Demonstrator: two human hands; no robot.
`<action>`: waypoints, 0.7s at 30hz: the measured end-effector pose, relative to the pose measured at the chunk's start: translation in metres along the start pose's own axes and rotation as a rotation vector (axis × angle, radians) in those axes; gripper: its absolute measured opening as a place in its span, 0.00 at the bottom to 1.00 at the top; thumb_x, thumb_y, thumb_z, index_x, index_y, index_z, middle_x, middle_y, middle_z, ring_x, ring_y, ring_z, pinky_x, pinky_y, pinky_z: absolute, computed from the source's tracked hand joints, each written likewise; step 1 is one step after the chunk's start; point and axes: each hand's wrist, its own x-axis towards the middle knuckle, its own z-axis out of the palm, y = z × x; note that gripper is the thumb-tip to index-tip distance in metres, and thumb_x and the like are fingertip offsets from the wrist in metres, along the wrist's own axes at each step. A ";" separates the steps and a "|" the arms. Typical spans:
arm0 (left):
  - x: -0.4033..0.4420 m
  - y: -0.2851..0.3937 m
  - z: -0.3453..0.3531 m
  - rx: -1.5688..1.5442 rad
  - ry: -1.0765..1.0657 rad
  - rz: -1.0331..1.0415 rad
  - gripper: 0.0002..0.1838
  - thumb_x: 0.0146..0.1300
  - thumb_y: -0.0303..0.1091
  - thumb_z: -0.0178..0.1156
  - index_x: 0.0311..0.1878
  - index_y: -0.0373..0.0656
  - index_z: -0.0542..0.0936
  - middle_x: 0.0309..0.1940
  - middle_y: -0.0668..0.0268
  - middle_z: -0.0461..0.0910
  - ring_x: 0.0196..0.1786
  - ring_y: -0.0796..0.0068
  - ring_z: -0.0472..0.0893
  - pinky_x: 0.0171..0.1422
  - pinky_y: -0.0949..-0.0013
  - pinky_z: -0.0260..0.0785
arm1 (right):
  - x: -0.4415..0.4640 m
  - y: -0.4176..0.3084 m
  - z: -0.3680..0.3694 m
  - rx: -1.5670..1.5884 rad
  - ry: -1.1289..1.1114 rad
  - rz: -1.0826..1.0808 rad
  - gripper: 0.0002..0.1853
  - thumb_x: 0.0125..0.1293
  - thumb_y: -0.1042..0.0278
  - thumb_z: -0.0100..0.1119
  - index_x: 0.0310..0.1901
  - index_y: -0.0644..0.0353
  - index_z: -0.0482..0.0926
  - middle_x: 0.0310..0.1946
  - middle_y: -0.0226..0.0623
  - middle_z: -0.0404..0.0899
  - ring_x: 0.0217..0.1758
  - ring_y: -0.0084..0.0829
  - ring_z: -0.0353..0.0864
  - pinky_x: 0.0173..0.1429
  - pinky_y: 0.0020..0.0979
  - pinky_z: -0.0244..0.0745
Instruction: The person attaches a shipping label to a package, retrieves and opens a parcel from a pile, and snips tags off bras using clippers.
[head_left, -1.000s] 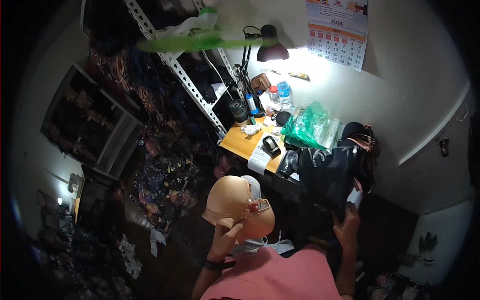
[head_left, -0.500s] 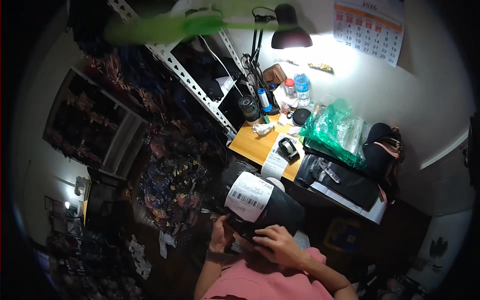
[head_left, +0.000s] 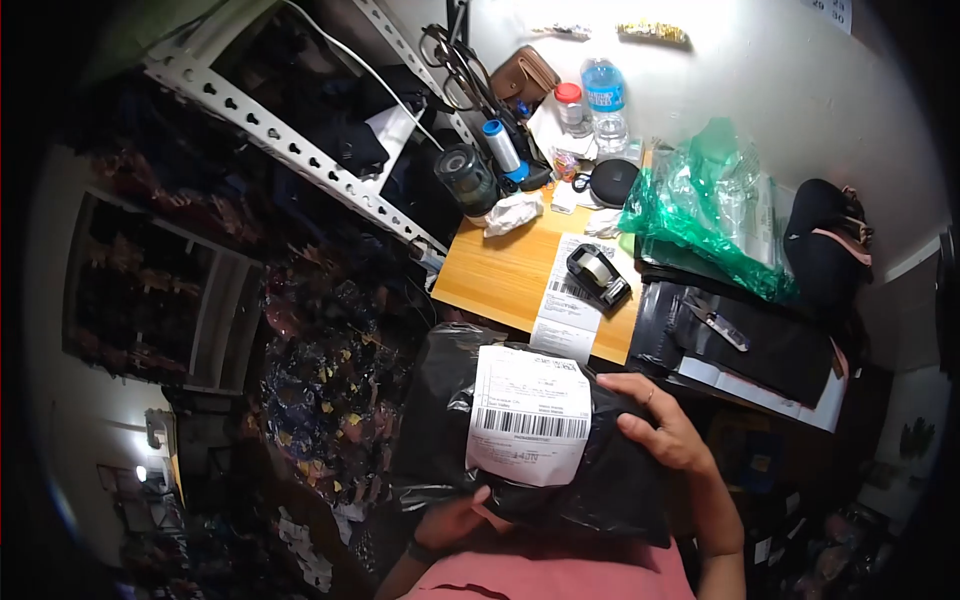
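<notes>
A black plastic parcel is held up in front of my pink shirt, its wrap glossy and creased. A white shipping label with a barcode lies on its upper face. My left hand grips the parcel's near edge from below, thumb showing at the rim and the other fingers hidden underneath. At the parcel's right side, my right hand holds on, with thumb and forefinger against the plastic near the label.
On the wooden desk are a tape dispenser, a printed label strip, a water bottle and green plastic wrap. A box cutter lies on black bags at right. A metal shelf stands left.
The parcel has tilted flatter toward me, its label now facing up. My right hand has moved from its near edge to its right side. The view has shifted closer to the desk.
</notes>
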 end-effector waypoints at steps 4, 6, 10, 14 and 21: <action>0.019 0.046 0.017 -0.372 0.033 -0.335 0.34 0.60 0.32 0.53 0.67 0.35 0.53 0.65 0.52 0.60 0.68 0.57 0.61 0.73 0.53 0.49 | 0.020 0.009 -0.006 -0.060 -0.004 0.040 0.23 0.62 0.65 0.54 0.58 0.63 0.70 0.55 0.43 0.71 0.60 0.37 0.68 0.66 0.32 0.57; 0.030 0.049 0.007 -0.337 -0.041 -0.317 0.35 0.60 0.33 0.54 0.68 0.36 0.51 0.66 0.53 0.58 0.69 0.56 0.59 0.73 0.53 0.48 | 0.027 0.012 -0.002 -0.058 0.031 0.051 0.23 0.61 0.66 0.54 0.58 0.63 0.71 0.54 0.44 0.71 0.59 0.38 0.69 0.65 0.32 0.57; 0.049 0.057 -0.008 -0.279 -0.209 -0.254 0.38 0.59 0.35 0.54 0.70 0.39 0.48 0.68 0.54 0.54 0.70 0.56 0.55 0.74 0.53 0.45 | 0.032 0.019 0.006 -0.093 0.085 0.068 0.23 0.59 0.66 0.55 0.57 0.63 0.72 0.53 0.44 0.72 0.58 0.37 0.69 0.65 0.32 0.58; 0.055 0.053 -0.021 -0.199 -0.237 -0.313 0.36 0.62 0.37 0.52 0.70 0.39 0.48 0.69 0.55 0.53 0.71 0.58 0.54 0.74 0.54 0.44 | 0.034 0.022 0.016 -0.113 0.115 0.079 0.23 0.58 0.66 0.55 0.57 0.64 0.72 0.53 0.44 0.72 0.58 0.37 0.70 0.64 0.32 0.58; 0.055 0.050 -0.045 -0.187 -0.236 -0.449 0.35 0.64 0.38 0.50 0.70 0.38 0.49 0.69 0.55 0.53 0.71 0.59 0.54 0.74 0.54 0.44 | 0.040 0.024 0.039 -0.158 0.115 0.055 0.23 0.59 0.65 0.56 0.57 0.63 0.72 0.52 0.44 0.72 0.58 0.37 0.70 0.64 0.32 0.58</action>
